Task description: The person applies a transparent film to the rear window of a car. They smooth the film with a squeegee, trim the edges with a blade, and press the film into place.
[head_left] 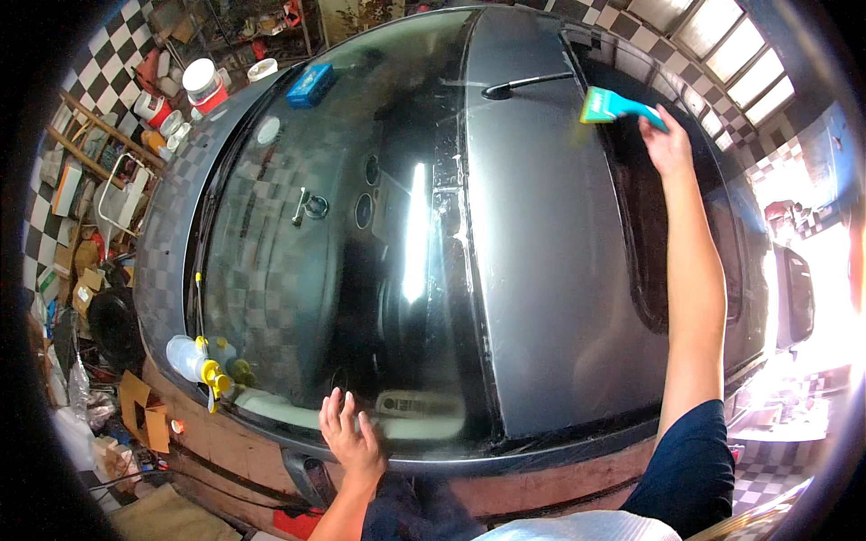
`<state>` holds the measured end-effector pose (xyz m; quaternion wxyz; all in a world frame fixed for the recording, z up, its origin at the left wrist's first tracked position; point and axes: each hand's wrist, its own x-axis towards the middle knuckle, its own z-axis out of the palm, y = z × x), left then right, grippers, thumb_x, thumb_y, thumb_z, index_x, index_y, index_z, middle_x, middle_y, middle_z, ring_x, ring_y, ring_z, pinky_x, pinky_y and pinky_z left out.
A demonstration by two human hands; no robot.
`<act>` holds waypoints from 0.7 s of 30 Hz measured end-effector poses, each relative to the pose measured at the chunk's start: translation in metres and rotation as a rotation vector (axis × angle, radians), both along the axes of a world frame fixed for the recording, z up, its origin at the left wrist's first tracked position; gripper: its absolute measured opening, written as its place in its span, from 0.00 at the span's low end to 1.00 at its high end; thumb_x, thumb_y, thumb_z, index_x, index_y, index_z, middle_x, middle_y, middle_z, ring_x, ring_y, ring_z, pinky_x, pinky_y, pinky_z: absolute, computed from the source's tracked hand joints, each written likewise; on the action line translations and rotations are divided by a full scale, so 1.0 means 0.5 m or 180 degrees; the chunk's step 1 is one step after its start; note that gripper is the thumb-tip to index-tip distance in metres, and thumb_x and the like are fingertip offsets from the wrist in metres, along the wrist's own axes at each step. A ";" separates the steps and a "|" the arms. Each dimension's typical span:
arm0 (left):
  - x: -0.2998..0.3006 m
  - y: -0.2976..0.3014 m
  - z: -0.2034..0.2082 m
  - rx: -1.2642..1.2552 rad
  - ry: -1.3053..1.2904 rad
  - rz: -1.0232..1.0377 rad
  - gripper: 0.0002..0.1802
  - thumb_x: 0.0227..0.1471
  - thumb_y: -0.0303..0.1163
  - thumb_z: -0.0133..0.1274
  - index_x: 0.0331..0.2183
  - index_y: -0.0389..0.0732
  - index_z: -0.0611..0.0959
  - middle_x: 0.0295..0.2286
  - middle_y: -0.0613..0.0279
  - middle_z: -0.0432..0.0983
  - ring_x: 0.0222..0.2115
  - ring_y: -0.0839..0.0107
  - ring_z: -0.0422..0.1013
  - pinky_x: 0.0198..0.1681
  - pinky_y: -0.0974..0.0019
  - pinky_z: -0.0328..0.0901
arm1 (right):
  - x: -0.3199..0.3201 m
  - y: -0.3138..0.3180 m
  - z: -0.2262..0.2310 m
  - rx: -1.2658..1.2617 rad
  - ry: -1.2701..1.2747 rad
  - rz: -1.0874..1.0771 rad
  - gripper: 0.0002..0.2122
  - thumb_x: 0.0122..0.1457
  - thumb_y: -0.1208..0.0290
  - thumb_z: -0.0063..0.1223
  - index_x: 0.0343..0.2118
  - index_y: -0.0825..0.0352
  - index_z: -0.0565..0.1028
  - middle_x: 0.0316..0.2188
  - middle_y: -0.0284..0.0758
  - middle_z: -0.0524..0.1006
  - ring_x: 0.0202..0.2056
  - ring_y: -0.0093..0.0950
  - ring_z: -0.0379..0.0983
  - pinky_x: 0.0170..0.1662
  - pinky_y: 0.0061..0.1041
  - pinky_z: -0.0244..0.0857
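Note:
My right arm stretches far across the grey car roof (550, 207). In my right hand (669, 144) is the handle of a teal hand squeegee (613, 106) with a yellowish edge, its wide head pointing left over the near side of a dark roof panel (646, 198). Whether its edge touches the roof I cannot tell. My left hand (352, 435) is open, fingers spread, by the near edge of the windshield (298, 270); it holds nothing, and its fingertips appear to rest on the glass.
A spray bottle (189, 359) with a yellow head stands at the windshield's lower near corner. Near its far corner lies a blue box (309, 86). A black antenna (528, 84) sticks up from the far roof. Buckets (206, 86) and cardboard boxes (144, 410) crowd the left floor.

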<state>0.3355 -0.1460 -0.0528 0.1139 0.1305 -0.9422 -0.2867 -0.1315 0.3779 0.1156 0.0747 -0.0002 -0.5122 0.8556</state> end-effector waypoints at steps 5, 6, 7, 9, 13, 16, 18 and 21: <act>0.000 0.000 -0.003 -0.0091 -0.0014 -0.0064 0.20 0.58 0.27 0.46 0.52 0.40 0.73 0.56 0.54 0.63 0.58 0.51 0.56 0.60 0.51 0.50 | 0.138 0.153 -0.006 -0.0275 -0.0336 -0.1091 0.11 0.56 0.74 0.58 0.38 0.73 0.71 0.34 0.41 0.73 0.33 0.33 0.74 0.35 0.25 0.76; 0.002 0.000 -0.003 -0.0127 0.0019 -0.0039 0.19 0.58 0.28 0.46 0.52 0.40 0.73 0.56 0.54 0.63 0.57 0.52 0.57 0.60 0.52 0.51 | 0.162 0.147 -0.008 -0.0060 -0.0522 -0.1107 0.11 0.55 0.73 0.60 0.37 0.72 0.72 0.33 0.40 0.74 0.31 0.31 0.75 0.32 0.24 0.74; 0.004 0.000 -0.003 -0.0128 0.0029 -0.0009 0.19 0.58 0.28 0.46 0.52 0.40 0.74 0.56 0.54 0.63 0.57 0.52 0.57 0.60 0.52 0.51 | 0.179 0.140 -0.007 0.0157 -0.0708 -0.1120 0.11 0.54 0.73 0.61 0.37 0.71 0.73 0.31 0.38 0.75 0.29 0.29 0.75 0.30 0.22 0.73; 0.002 0.000 -0.004 -0.0117 0.0074 -0.0008 0.19 0.58 0.28 0.46 0.52 0.40 0.74 0.56 0.55 0.63 0.57 0.52 0.57 0.59 0.52 0.52 | 0.202 0.150 -0.012 0.0902 -0.0791 -0.1479 0.11 0.50 0.67 0.67 0.31 0.67 0.77 0.30 0.36 0.77 0.27 0.22 0.74 0.25 0.15 0.68; -0.008 0.001 -0.006 -0.0112 0.0203 -0.0061 0.18 0.58 0.27 0.47 0.51 0.39 0.75 0.55 0.55 0.65 0.56 0.52 0.58 0.59 0.52 0.53 | 0.242 0.182 -0.019 0.2816 -0.0881 -0.2165 0.17 0.47 0.64 0.70 0.38 0.68 0.79 0.36 0.35 0.79 0.37 0.22 0.74 0.44 0.21 0.65; -0.002 -0.004 -0.010 -0.0106 0.0313 -0.0035 0.19 0.56 0.28 0.48 0.50 0.40 0.75 0.55 0.54 0.65 0.55 0.51 0.59 0.58 0.51 0.52 | 0.293 0.106 0.010 0.3496 -0.0545 -0.2377 0.18 0.50 0.66 0.66 0.42 0.70 0.78 0.40 0.37 0.78 0.41 0.24 0.74 0.47 0.22 0.65; -0.002 -0.005 -0.022 -0.0040 0.0371 -0.0048 0.19 0.55 0.29 0.49 0.50 0.41 0.75 0.55 0.54 0.65 0.55 0.50 0.59 0.58 0.49 0.51 | 0.348 0.086 0.025 0.3581 -0.0039 -0.2271 0.19 0.51 0.66 0.65 0.44 0.70 0.77 0.41 0.39 0.79 0.40 0.25 0.74 0.47 0.24 0.66; 0.006 -0.008 -0.021 -0.0074 0.0387 0.0022 0.19 0.55 0.30 0.49 0.50 0.41 0.75 0.55 0.54 0.65 0.55 0.50 0.59 0.59 0.48 0.52 | 0.514 -0.067 0.044 0.4034 0.0423 -0.1852 0.13 0.56 0.73 0.59 0.45 0.67 0.75 0.32 0.29 0.76 0.31 0.17 0.70 0.37 0.18 0.66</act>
